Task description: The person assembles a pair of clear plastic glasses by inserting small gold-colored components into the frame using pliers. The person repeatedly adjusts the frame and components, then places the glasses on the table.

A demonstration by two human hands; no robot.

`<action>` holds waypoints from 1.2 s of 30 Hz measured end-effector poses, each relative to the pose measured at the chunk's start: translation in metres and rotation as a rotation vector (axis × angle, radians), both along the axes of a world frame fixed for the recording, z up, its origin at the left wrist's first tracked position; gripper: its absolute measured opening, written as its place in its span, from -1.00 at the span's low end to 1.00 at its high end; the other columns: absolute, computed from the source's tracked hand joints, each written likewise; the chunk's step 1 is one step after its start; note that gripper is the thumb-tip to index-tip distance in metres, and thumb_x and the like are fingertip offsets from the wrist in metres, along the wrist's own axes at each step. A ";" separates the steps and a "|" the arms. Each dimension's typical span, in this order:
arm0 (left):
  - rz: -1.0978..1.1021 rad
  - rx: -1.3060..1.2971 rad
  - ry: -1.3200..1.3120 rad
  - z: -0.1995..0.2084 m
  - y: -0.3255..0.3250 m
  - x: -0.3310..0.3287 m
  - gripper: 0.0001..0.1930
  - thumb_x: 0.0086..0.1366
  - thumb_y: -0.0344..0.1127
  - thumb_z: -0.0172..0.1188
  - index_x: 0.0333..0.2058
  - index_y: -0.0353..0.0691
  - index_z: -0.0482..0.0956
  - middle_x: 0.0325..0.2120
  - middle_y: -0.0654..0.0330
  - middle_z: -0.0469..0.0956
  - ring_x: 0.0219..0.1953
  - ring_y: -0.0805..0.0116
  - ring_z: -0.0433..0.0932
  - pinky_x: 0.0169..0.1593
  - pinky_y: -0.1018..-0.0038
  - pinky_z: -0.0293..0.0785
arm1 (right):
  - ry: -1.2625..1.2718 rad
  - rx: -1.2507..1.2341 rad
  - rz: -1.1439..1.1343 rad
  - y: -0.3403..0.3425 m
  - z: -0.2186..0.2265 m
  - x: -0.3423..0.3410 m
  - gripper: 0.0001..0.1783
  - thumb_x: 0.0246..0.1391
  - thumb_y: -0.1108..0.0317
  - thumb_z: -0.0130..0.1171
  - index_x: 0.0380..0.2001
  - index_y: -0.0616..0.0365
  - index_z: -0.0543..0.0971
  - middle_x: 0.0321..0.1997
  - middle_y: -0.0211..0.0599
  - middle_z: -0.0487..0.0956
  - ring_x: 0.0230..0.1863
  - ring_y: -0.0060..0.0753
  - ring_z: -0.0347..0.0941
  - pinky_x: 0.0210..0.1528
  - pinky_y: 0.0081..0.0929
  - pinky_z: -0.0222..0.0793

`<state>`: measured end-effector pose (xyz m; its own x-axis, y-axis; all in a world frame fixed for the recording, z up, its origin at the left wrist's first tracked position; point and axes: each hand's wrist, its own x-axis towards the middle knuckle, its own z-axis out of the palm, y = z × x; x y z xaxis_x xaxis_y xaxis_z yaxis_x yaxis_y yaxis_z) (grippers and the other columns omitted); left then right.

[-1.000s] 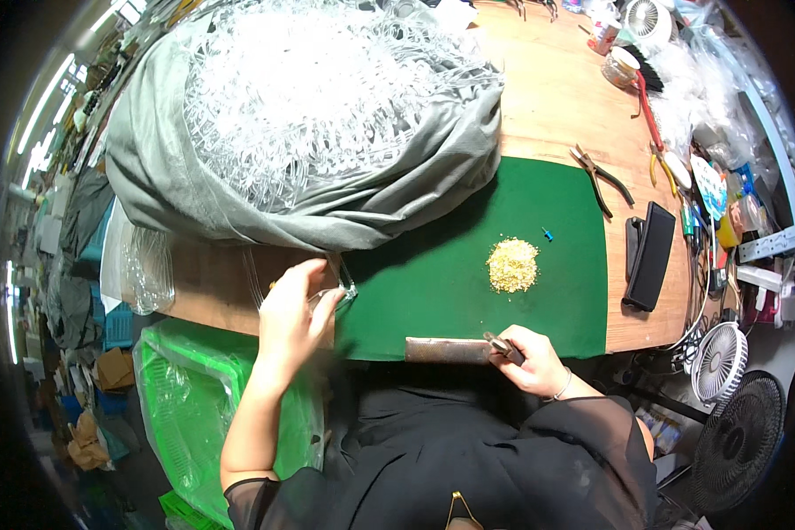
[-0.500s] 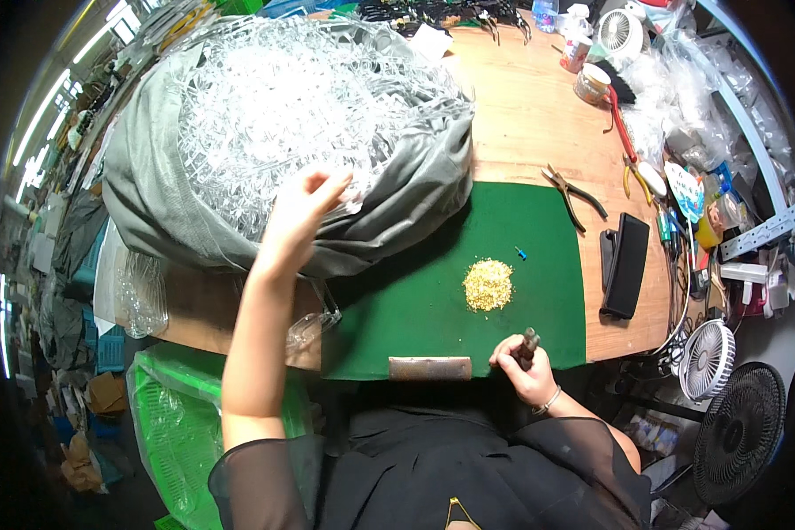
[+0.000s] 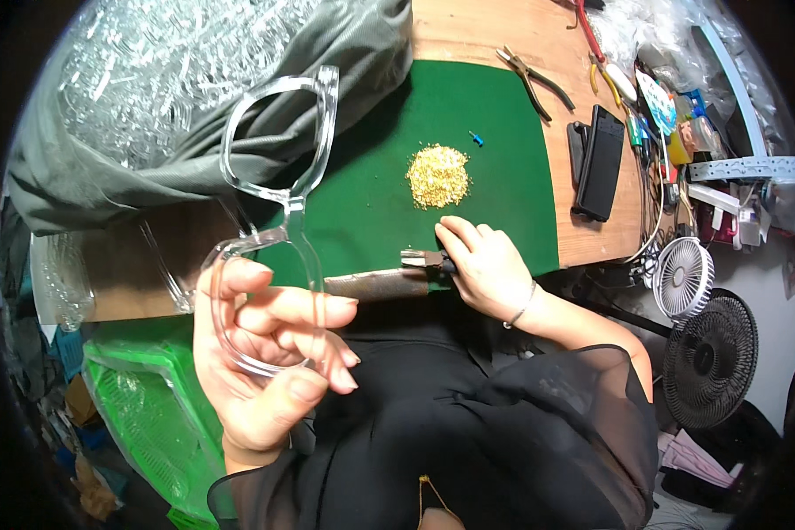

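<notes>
Holding a clear plastic eyeglass frame (image 3: pixel 278 190), the left hand (image 3: pixel 269 353) is raised close to the camera, its grip closed with thumb and fingers pinched round the lower rim; the frame stands upright above the near counter (image 3: pixel 592 230) edge. Just beyond, the right hand (image 3: pixel 481 265) rests on the green mat (image 3: pixel 503 159), its grip closed on a dark-handled plier tool (image 3: pixel 424 259), whose tip touches a brown metal bar (image 3: pixel 375 284) lying along the mat's near edge. Further out, a small heap of gold-coloured parts (image 3: pixel 438 175) sits mid-mat. Farthest left, a grey cloth sack (image 3: pixel 344 71) holds many more clear frames (image 3: pixel 150 71).
</notes>
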<state>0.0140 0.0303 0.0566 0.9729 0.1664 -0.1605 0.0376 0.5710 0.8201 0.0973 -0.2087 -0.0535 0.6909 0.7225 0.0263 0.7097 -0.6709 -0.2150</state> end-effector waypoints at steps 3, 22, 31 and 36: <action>-0.014 -0.068 -0.117 -0.020 -0.001 -0.005 -0.21 -0.01 -0.37 0.40 0.11 -0.36 0.08 -0.06 -0.25 0.41 -0.44 0.28 0.58 -0.26 0.40 0.54 | 0.101 0.165 -0.076 -0.008 0.013 0.005 -0.46 -0.29 0.50 0.20 -0.10 0.20 0.41 -0.08 -0.13 0.41 -0.23 -0.11 0.41 -0.18 -0.30 0.35; -0.151 -0.137 0.017 -0.059 -0.040 -0.005 -0.14 0.07 -0.76 0.11 0.28 -0.32 -0.17 0.22 -0.18 0.06 -0.26 0.36 0.59 -0.15 0.53 0.55 | 0.111 0.283 -0.371 0.013 -0.025 0.022 -0.84 -0.13 0.41 0.23 -0.44 0.21 0.49 -0.48 -0.14 0.42 -0.43 -0.04 0.40 -0.40 -0.29 0.29; -0.210 -0.104 0.051 -0.056 -0.043 -0.006 -0.11 0.03 -0.76 0.17 0.28 -0.28 -0.12 0.03 -0.11 0.35 -0.29 0.47 0.56 -0.15 0.53 0.54 | 0.371 0.486 -0.427 0.012 -0.004 0.024 -0.84 -0.14 0.45 0.19 -0.45 0.21 0.44 -0.49 -0.13 0.42 -0.44 -0.11 0.42 -0.38 -0.33 0.34; -0.379 -0.212 0.117 -0.052 -0.047 -0.007 -0.15 0.08 -0.70 0.17 0.29 -0.23 -0.10 -0.24 0.08 0.47 -0.35 0.53 0.49 -0.19 0.59 0.48 | 0.481 0.757 0.140 0.016 0.067 0.007 -0.80 -0.24 0.47 0.33 -0.49 0.13 0.50 -0.48 -0.32 0.54 -0.45 -0.35 0.46 -0.36 -0.46 0.29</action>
